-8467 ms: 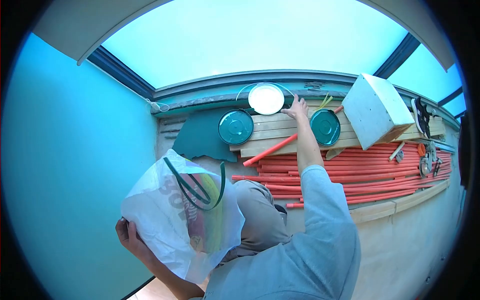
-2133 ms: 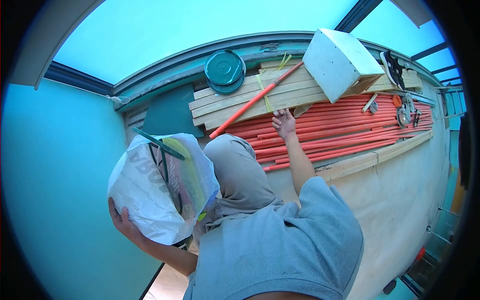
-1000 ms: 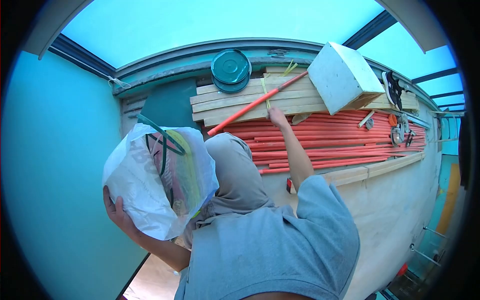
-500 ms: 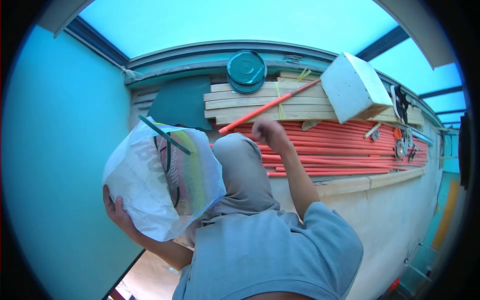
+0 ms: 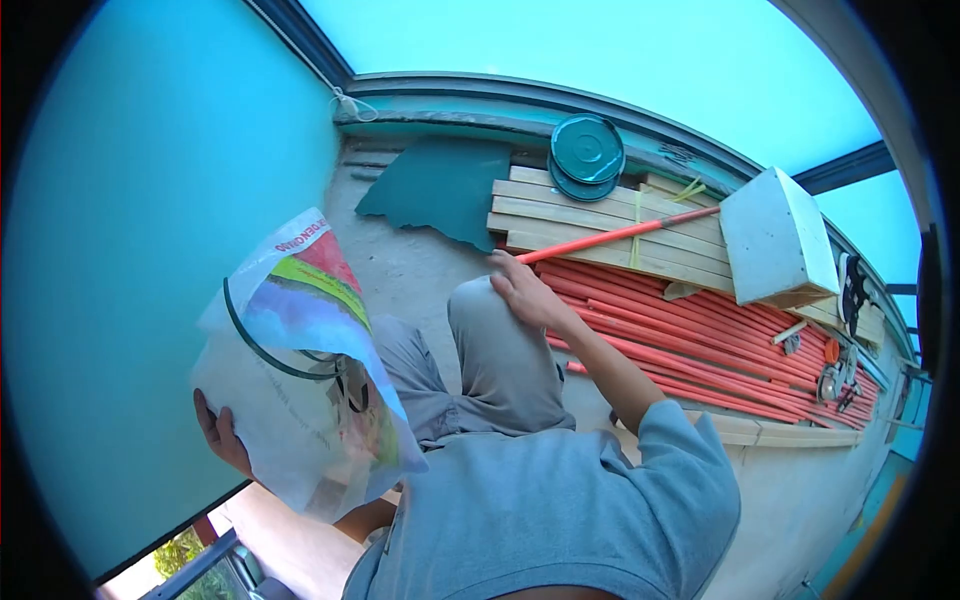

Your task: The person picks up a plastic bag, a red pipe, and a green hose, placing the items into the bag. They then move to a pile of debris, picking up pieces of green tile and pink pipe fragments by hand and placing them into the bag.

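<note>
My left hand (image 5: 222, 432) grips the outer side of a large white printed plastic bag (image 5: 285, 430); the rest of that hand is behind it. The bag's mouth gapes, and a colourful printed flap stands up at its far side. A thin dark green strip (image 5: 258, 345) curves out over the opening, with more dark strips showing inside. My right hand (image 5: 520, 290) lies on my raised knee (image 5: 480, 315), fingers stretched out, holding nothing. Just beyond its fingertips is the near end of an orange-red pole (image 5: 590, 240).
Wooden planks (image 5: 570, 205) carry two green round lids (image 5: 587, 150). A torn dark green sheet (image 5: 440, 190) lies left of them. Many orange-red rods (image 5: 680, 350) lie along the floor on the right, near a white box (image 5: 775, 240). A wall (image 5: 150, 250) closes the left side.
My right hand has come down onto my knee. The bag has turned and tilted, showing its coloured print, and the green strip now arcs over its left side. The view has shifted left.
</note>
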A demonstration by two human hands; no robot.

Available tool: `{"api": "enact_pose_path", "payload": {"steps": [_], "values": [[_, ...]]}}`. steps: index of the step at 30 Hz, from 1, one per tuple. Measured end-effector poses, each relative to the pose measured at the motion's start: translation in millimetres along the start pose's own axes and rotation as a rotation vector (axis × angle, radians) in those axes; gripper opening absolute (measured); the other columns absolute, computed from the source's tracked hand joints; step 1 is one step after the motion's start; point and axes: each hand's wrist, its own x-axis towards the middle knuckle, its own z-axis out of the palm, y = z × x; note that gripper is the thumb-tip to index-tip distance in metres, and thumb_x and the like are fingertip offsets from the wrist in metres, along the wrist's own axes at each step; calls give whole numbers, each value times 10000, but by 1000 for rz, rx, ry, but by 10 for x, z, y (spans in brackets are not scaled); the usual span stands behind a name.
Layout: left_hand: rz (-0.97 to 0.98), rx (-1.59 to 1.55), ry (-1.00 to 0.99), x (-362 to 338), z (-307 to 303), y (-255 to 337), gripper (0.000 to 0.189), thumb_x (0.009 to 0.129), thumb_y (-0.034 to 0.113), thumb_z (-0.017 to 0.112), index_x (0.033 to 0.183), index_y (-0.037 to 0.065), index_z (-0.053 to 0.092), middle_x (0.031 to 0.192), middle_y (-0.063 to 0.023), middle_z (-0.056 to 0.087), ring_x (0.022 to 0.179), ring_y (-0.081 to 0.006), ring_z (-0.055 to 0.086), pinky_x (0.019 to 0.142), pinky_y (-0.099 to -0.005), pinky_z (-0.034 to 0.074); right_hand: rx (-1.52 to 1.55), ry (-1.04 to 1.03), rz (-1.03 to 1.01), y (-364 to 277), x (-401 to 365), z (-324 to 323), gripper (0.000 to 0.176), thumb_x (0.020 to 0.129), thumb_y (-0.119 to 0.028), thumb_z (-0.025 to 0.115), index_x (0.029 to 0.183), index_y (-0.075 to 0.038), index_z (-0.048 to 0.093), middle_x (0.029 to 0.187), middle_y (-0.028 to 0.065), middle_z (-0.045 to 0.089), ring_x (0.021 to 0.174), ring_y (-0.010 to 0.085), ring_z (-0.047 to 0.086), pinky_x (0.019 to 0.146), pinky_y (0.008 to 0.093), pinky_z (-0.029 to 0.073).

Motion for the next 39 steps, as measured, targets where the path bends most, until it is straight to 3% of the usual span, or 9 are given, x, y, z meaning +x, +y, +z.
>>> {"api": "enact_pose_path", "payload": {"steps": [4, 10, 14, 19, 21, 29, 31, 34, 39], "values": [[54, -55, 117, -48, -226, -212, 632, 802, 68, 515, 1411, -33, 381, 1491, -227, 306, 1383, -317, 279, 1135, -383, 188, 858, -158, 662, 611, 684, 649, 586, 946, -425, 498, 1369, -27, 418, 1378, 152, 466, 1257, 312, 438, 1019, 404, 386], [43, -200, 160, -218, -369, -331, 650, 764, 68, 539, 1392, -44, 410, 1471, -222, 342, 1361, -320, 316, 1128, -393, 215, 784, 72, 861, 873, 1308, 1127, 578, 874, -314, 627, 1307, 32, 464, 1338, 159, 475, 1165, 253, 487, 937, 380, 421], [35, -255, 179, -330, -355, -229, 640, 745, 47, 554, 1367, -54, 439, 1447, -223, 376, 1334, -318, 353, 1121, -395, 234, 705, 380, 917, 1668, 1625, 1425, 361, 860, -221, 631, 1086, 60, 620, 1015, 142, 629, 947, 220, 597, 807, 376, 483], [73, -317, 162, -287, -367, -335, 628, 736, 39, 562, 1348, -60, 460, 1431, -226, 393, 1310, -319, 379, 1112, -392, 251, 915, -52, 650, 1019, 1522, 1361, 142, 887, -109, 619, 916, 29, 633, 849, 86, 603, 722, 176, 603, 608, 306, 542], [66, -280, 173, -248, -278, -200, 629, 735, 33, 568, 1347, -61, 459, 1428, -224, 398, 1304, -318, 384, 1108, -391, 255, 978, -288, 569, 601, 1558, 1468, 180, 895, -153, 638, 900, 27, 649, 868, 80, 615, 742, 176, 599, 655, 329, 554], [128, -218, 134, -155, -87, -77, 533, 764, 33, 570, 1288, -54, 521, 1316, -196, 509, 1167, -285, 504, 1017, -368, 371, 653, 378, 207, -329, 1682, 291, 216, 773, -153, 748, 796, -3, 595, 768, 78, 620, 703, 137, 580, 645, 288, 477], [-91, -95, 39, -144, -25, 517, 448, 768, 24, 568, 1211, -39, 580, 1243, -172, 565, 1126, -264, 529, 987, -360, 390, 554, 452, 197, -752, 1558, -213, 211, 749, -115, 741, 786, -5, 565, 807, 91, 618, 766, 139, 584, 694, 285, 476], [-174, -127, -67, -43, 68, 1156, 300, 797, 7, 533, 1071, -21, 652, 1096, -128, 650, 1026, -225, 575, 915, -341, 427, 290, 660, 71, -1223, 1212, -894, 311, 710, -48, 703, 984, 1, 564, 980, 118, 592, 916, 171, 566, 803, 295, 463], [5, -13, -203, 192, -118, 1921, 267, 852, -17, 445, 1038, -19, 636, 1010, -137, 667, 936, -219, 612, 863, -318, 453, 917, 781, 21, -2392, 204, -1826, 629, 723, 8, 627, 1313, -29, 411, 1179, 133, 495, 1023, 239, 532, 902, 339, 443]]}}
